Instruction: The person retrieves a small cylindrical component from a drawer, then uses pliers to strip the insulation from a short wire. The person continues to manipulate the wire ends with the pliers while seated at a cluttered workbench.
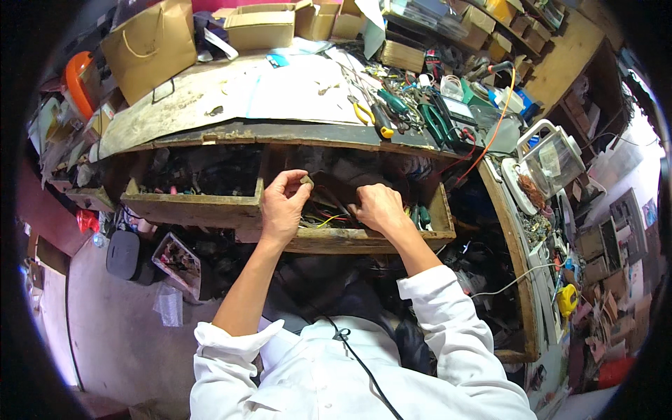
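My left hand (282, 210) is raised over an open wooden drawer (336, 242), its thumb and fingertips pinched on a small brownish piece (306, 180) too small to name. Inside the same drawer, to the right, my right hand (382, 210) reaches down with curled fingers; what its fingertips hold, if anything, is hidden. Thin yellow and red wires (332, 220) lie in the drawer between the two hands. Green-handled tools (421, 217) rest at the drawer's right end, beside my right hand.
A second open drawer (192, 208) with small parts adjoins on the left. On the bench top (189, 112) above lie yellow-handled pliers (362, 112), a screwdriver (381, 120) and green-handled tools (435, 122). A clear jug-like container (553, 157) and yellow tape measure (568, 299) are at right. A bin (180, 262) stands lower left.
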`<state>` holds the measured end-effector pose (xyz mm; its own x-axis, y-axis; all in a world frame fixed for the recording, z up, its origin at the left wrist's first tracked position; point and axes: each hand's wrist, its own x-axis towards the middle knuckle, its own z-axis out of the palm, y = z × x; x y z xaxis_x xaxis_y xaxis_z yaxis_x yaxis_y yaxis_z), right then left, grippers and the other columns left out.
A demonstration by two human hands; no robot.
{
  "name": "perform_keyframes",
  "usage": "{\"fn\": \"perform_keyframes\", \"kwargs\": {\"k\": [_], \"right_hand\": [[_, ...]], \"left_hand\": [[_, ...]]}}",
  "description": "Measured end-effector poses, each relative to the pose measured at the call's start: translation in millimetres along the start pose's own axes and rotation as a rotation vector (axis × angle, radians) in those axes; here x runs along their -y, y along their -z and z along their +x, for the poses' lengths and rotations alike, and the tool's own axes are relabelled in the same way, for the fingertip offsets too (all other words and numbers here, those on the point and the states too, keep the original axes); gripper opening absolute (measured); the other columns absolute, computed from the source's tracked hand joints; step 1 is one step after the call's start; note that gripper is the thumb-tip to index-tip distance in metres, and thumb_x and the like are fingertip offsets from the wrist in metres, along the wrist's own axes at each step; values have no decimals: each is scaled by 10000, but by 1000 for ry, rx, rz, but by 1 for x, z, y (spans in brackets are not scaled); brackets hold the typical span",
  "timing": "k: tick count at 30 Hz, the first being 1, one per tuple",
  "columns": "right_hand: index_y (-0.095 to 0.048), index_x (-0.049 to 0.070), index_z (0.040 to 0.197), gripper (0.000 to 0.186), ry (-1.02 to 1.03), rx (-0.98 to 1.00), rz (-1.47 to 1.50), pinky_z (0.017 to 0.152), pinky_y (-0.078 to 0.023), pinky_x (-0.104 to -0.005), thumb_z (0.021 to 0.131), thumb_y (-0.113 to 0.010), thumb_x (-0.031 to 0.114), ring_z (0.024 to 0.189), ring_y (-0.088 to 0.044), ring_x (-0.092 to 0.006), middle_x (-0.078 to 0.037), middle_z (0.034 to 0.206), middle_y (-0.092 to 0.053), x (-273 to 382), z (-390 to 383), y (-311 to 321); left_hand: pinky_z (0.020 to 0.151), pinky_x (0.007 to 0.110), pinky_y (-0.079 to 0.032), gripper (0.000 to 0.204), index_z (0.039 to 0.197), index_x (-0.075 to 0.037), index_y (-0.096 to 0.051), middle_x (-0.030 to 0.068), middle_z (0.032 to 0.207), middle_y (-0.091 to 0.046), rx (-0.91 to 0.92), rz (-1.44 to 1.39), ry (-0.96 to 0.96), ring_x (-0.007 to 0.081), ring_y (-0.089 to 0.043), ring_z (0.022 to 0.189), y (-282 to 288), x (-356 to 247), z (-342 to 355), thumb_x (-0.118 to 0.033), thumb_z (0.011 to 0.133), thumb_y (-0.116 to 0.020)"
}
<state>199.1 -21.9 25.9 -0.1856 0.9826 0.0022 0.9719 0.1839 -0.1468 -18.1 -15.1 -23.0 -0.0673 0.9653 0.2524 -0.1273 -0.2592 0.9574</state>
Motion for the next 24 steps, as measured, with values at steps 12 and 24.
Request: {"fn": "perform_keyframes", "kwargs": {"k": [12,24], "right_hand": [[-660,-14,883,152,132,69,-78,763,-567,-512,757,-691,65,904,-701,-434,-258,895,-702,-22,11,-17],[-593,-34,912,322,29,-110,-15,750,-554,-542,861,-626,282,849,-687,-457,-283,847,-683,-9,14,4]], "left_hand": [[773,242,-557,239,1123,-29,-705,23,991,-708,-24,1,-50,89,-674,862,-3,-2,-4,-16,888,-740],[839,283,-574,308,1217,6,-633,72,1074,-707,37,-106,34,128,-681,934,-2,-8,-3,-40,927,-723]]}}
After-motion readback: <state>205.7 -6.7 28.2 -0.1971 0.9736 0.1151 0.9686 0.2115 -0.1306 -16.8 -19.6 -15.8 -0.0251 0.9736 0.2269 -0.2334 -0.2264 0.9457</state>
